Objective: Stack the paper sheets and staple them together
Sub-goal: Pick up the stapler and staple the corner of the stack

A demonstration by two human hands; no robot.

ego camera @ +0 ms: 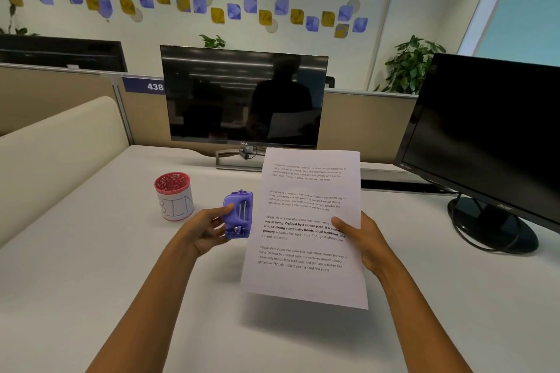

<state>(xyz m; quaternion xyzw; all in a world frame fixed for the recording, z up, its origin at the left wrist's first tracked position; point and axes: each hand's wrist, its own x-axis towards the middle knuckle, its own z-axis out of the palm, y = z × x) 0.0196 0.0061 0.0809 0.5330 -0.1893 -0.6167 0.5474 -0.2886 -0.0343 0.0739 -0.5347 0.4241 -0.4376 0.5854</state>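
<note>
Left hand (206, 228) fingers grasping the small purple plastic stapler (238, 214), right hand (359, 238) pinching the printed white paper sheets (306, 230) by their right edge, both lifted above the pale bench (91, 266), red mesh cup (174, 195) standing near the stapler

my white bench (91, 266) meets beige partitions (54, 94); two dark monitors (242, 97) stand ahead, leafy plants (409, 66) behind, purple and yellow squares (233, 10) across the pale wall, a window (527, 0) at right.
</note>
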